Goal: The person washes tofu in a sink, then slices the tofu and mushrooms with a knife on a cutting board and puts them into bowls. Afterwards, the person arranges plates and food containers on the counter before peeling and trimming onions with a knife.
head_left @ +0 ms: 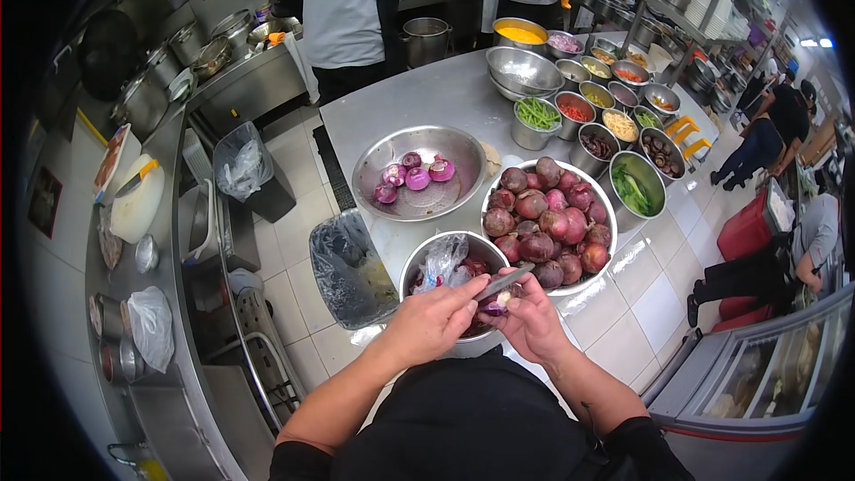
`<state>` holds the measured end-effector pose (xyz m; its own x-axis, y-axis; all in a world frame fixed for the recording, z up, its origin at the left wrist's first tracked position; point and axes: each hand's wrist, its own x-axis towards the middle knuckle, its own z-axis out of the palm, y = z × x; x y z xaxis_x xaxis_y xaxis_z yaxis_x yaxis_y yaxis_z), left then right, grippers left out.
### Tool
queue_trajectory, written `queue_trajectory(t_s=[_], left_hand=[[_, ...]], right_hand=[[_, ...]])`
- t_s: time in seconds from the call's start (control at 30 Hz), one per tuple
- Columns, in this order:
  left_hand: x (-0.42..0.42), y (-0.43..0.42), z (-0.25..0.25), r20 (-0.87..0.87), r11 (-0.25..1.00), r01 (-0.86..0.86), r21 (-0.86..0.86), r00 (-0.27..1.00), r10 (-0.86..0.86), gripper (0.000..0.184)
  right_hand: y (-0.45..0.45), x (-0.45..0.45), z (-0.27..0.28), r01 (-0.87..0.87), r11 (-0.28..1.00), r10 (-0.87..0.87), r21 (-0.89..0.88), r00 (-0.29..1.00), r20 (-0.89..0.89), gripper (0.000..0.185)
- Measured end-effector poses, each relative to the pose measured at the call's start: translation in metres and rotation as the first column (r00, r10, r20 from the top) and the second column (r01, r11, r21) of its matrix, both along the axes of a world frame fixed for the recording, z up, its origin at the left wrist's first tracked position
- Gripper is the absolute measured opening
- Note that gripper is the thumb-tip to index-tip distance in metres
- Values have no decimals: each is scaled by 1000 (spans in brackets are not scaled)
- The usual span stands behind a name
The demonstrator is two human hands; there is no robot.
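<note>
Over a metal pot (411, 274) close to my body, both hands meet. My left hand (435, 322) is closed around a small knife (504, 281), its blade pointing up to the right and its handle mostly hidden. In my right hand (537, 325) is a partly peeled red onion (499, 303), largely covered by the fingers; the blade lies just above it. The pot contains dark skins and a clear plastic bag (442, 258). Just beyond, a white-rimmed tub (613, 236) is heaped with unpeeled red onions (557, 218). Several peeled onions (417, 178) sit in a wide metal bowl (365, 183).
Metal containers of cut vegetables, including green beans (537, 113) and green leaves (632, 185), crowd the right side of the steel table (356, 107). A lined bin (334, 254) stands left of it. A co-worker in grey (347, 9) is across the table. Shelving (695, 18) rises at the right.
</note>
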<state>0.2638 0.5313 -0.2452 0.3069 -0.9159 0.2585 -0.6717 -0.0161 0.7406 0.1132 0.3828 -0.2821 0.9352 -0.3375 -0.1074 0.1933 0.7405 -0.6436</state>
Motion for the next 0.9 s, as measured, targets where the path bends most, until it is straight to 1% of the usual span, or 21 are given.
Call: queue_trajectory(t_s=[0.1, 0.2, 0.3, 0.4, 0.5, 0.6, 0.7, 0.8, 0.9], left_hand=[[-6, 1, 9, -216, 1000, -29, 13, 976, 31, 44], [-15, -1, 12, -53, 997, -68, -26, 996, 66, 41], [-3, 0, 7, 28, 995, -23, 101, 999, 20, 43], [1, -1, -1, 4, 999, 1, 49, 1000, -1, 44], [-9, 1, 11, -211, 997, -52, 56, 975, 63, 41], [-9, 0, 10, -85, 997, -23, 72, 996, 30, 40], [0, 0, -4, -30, 999, -5, 32, 1000, 6, 40], [0, 1, 5, -253, 990, 21, 141, 967, 16, 39], [2, 2, 7, -403, 976, -90, 198, 900, 165, 41]], right_hand=[[2, 1, 4, 35, 999, -35, -5, 998, -46, 42], [3, 1, 3, 14, 999, -17, -41, 998, -68, 42], [0, 0, 3, -4, 996, -4, -89, 996, -90, 42], [1, -1, 3, -8, 997, 2, -78, 997, -78, 42], [2, -1, 3, 13, 998, -19, -62, 995, -98, 42], [1, -1, 0, 14, 997, -21, -78, 996, -91, 42], [0, -1, 2, -19, 994, 7, -108, 994, -112, 42], [0, -2, -1, -24, 994, 16, -104, 997, -78, 41], [0, -3, 5, -45, 996, 39, -76, 996, -83, 42]])
